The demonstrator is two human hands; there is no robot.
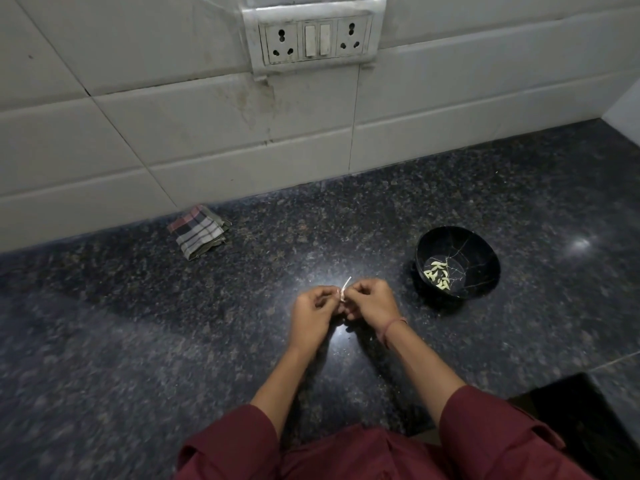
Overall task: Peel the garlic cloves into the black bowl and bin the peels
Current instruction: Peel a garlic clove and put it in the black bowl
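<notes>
bowl (479,252) blk | cloves (438,273) pale yellow | cloth (198,231) checked grey/red | sleeves (491,431) maroon

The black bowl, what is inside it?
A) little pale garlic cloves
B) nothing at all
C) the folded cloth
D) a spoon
A: small pale garlic cloves lie on the bottom of the black bowl, while the cloth lies apart near the wall.

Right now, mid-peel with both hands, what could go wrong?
1. The left hand and right hand pinch the garlic clove over bare counter, apart from the black bowl; a slip would likely drop it on the counter.
2. A loose peel strip sticks up from the clove; no bin is in view, so it may fall and scatter there.
</notes>
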